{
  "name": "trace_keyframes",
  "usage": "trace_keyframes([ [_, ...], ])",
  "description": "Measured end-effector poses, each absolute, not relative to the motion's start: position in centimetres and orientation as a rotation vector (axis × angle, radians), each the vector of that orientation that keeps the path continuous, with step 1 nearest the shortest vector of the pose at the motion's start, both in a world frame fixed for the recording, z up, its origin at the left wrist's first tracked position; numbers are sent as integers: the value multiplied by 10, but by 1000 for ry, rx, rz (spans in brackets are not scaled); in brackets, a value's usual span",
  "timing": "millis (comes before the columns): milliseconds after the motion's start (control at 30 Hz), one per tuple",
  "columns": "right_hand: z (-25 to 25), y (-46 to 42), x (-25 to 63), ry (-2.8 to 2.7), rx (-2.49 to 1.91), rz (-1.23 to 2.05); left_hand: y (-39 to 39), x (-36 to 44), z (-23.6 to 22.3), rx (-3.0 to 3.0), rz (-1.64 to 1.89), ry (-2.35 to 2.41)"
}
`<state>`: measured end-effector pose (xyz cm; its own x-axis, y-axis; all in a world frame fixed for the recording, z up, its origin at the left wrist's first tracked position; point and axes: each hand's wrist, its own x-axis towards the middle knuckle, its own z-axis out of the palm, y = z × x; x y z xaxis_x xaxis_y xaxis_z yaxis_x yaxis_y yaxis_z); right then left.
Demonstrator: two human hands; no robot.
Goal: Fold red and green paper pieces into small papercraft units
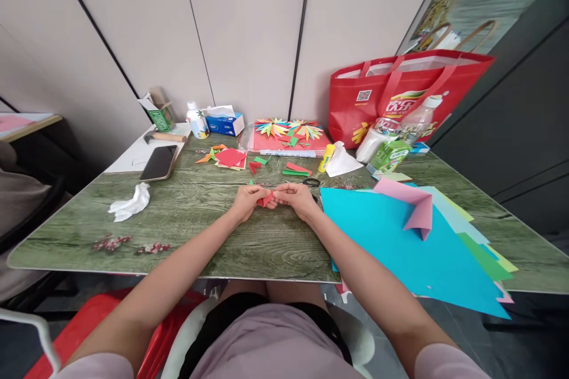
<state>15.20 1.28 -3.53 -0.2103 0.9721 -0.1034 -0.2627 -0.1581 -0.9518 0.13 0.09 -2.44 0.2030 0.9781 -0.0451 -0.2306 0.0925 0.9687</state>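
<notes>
A small piece of folded red paper [265,199] is held between my two hands, just above the table's middle. My left hand [248,201] pinches it from the left, and my right hand [297,198] grips its right edge with thumb and fingers. Close behind the hands are black-handled scissors [312,182], partly hidden by my right hand. Red and green paper strips [297,170] lie a little farther back. To the left of them rests a stack of red and cream paper squares [231,157] beside orange and green folded pieces [208,154].
Large coloured sheets, blue uppermost [377,237], overhang the front edge at right, with folded pink paper [415,204] on top. A yellow glue stick [326,158], paper stars [288,128], red bag [355,100] and bottle [422,115] stand behind. At left are a phone [159,163], hammer [165,137] and crumpled tissue [131,202].
</notes>
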Motion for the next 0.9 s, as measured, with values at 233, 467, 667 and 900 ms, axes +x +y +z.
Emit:
trace_keyframes([
  [233,-34,11,150,-1084,-997,1548,0,1,-25,1082,1124,912],
  [467,-32,11,147,-1099,-1022,1493,1,-1,-27,1138,1080,921],
  [667,-31,7,139,-1202,-1053,1400,1,-3,-28,1191,1070,962],
  [900,-31,6,136,-1358,-985,1420,-1,-1,-27,1197,1140,1031],
])
